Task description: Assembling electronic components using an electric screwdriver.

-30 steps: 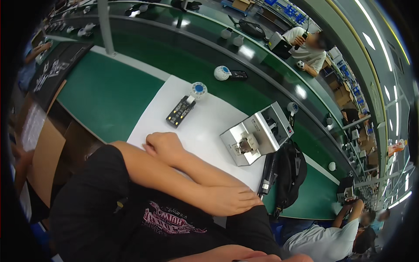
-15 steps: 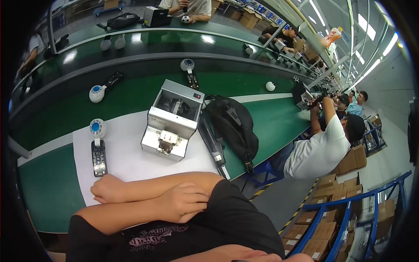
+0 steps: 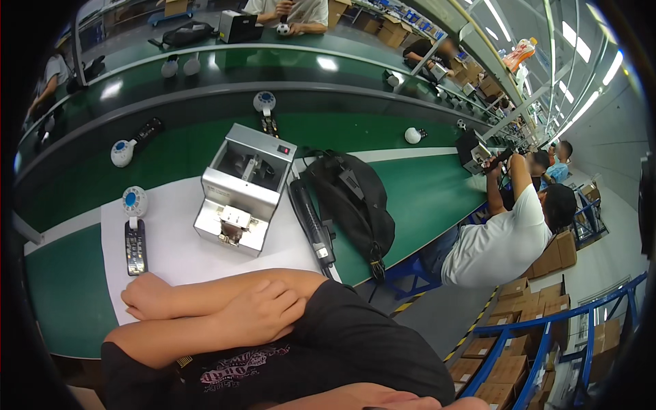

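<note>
My forearms are crossed at the table's near edge. My left hand [image 3: 265, 311] rests over my right forearm by the black sleeve, its fingers loosely bent and a little apart, holding nothing. At the far left, my right hand [image 3: 147, 297] is curled into a loose fist on the white sheet [image 3: 178, 263]. Just beyond it lies a device with a white round head, blue centre and black handle [image 3: 136, 247] showing a circuit board. A silver box-shaped machine [image 3: 239, 191], open on top with a metal fixture in front, stands on the sheet, touched by neither hand.
Right of the machine lie a black stick-shaped tool [image 3: 313, 225] and a black bag [image 3: 352, 205]. Similar round-headed devices [image 3: 123, 152] [image 3: 264, 102] lie on the green belt beyond. A person in white [image 3: 502, 232] works at the right. Boxes on a blue rack [image 3: 509, 328] stand lower right.
The view has shifted slightly, so the machine and bag appear farther left. My left fingers have bent and spread a little on the forearm. My right hand stays curled.
</note>
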`<action>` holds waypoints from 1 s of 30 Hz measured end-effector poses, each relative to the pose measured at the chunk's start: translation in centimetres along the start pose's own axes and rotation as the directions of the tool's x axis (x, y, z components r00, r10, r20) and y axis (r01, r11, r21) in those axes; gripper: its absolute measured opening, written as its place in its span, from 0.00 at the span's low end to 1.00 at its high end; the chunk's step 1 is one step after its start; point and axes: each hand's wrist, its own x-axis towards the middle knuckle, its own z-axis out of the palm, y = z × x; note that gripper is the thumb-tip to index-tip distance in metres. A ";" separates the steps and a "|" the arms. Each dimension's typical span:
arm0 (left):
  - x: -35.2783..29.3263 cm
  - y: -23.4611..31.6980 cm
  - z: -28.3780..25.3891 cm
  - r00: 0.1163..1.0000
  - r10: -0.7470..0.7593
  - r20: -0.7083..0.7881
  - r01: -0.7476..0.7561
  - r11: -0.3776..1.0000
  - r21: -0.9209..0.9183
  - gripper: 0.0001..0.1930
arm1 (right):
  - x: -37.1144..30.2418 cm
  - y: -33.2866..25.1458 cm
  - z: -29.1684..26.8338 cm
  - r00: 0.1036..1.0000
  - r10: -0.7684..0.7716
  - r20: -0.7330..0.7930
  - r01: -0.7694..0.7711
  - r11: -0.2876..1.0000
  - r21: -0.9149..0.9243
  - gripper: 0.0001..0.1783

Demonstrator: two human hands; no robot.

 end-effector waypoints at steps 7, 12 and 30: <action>0.3 -0.3 0.4 0.999 0.039 0.028 -0.041 0.995 0.086 0.17 | 0.3 0.4 -0.3 1.000 -0.023 0.019 0.023 1.000 0.003 0.11; 0.5 -0.1 0.5 0.999 0.035 -0.003 -0.034 0.981 0.192 0.15 | 0.2 0.6 0.2 0.999 -0.023 0.046 0.024 0.999 -0.026 0.12; 0.1 -0.2 0.5 0.999 0.035 -0.015 -0.032 0.988 0.152 0.15 | 0.3 0.0 -0.8 0.997 -0.015 0.080 0.020 0.998 -0.065 0.12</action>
